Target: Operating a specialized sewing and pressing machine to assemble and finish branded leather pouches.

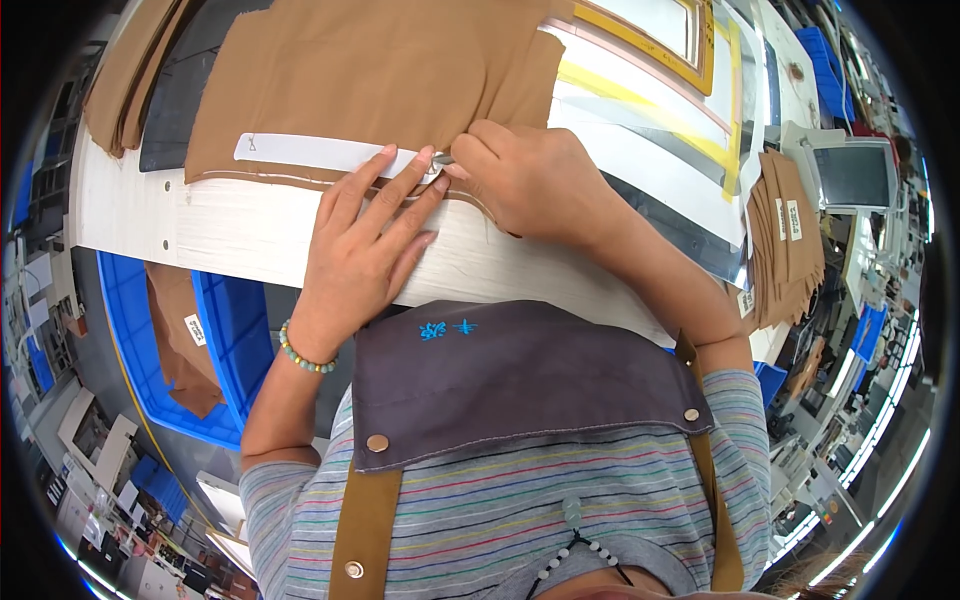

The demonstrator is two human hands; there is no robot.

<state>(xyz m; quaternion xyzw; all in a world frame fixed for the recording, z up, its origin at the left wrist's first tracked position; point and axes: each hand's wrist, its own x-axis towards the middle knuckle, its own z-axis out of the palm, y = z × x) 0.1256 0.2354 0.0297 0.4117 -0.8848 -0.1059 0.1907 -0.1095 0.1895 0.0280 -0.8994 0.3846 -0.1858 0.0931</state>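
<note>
A brown fabric piece lies spread on the white table, its near edge running along the tabletop. On it, close to that edge, rests a narrow white strip like a template. My left hand lies with fingers stretched out, fingertips pressing the strip's right part and the fabric. Beside those fingertips, my right hand is closed in a pinch around a small grey-tipped tool at the strip's right end. The fingers hide most of the tool, so its kind is unclear.
A blue bin with brown fabric stands below the table at left. More folded brown fabric lies far left. Yellow-edged frames and sheets lie at the far right. Labelled brown pieces hang near a monitor.
</note>
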